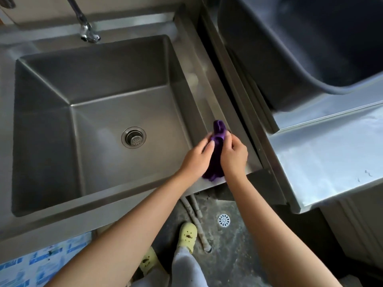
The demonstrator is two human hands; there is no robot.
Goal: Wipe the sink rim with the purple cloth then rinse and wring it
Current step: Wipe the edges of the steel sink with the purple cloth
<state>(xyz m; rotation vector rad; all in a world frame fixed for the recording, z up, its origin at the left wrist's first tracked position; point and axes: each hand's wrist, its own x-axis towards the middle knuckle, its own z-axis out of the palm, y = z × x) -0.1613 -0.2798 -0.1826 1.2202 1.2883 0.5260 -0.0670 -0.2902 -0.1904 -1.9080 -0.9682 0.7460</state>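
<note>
A purple cloth [216, 156], bunched into a long roll, lies over the right rim [209, 96] of a steel sink, near its front right corner. My left hand [195, 158] grips the cloth from the left and my right hand [234, 156] grips it from the right, both with fingers pinched on it. One end of the cloth sticks up beyond my fingers; the other hangs at the front rim. The sink basin [51, 121] looks dry, with a round strainer drain [133, 138] in its floor. No water runs from the tap [87, 32] at the back.
A large dark tub [300, 48] stands to the right on a steel counter [323, 158]. Below, on the grey floor, are my yellow clogs [187, 235], two pipes [195, 214] and a white floor drain [224, 220].
</note>
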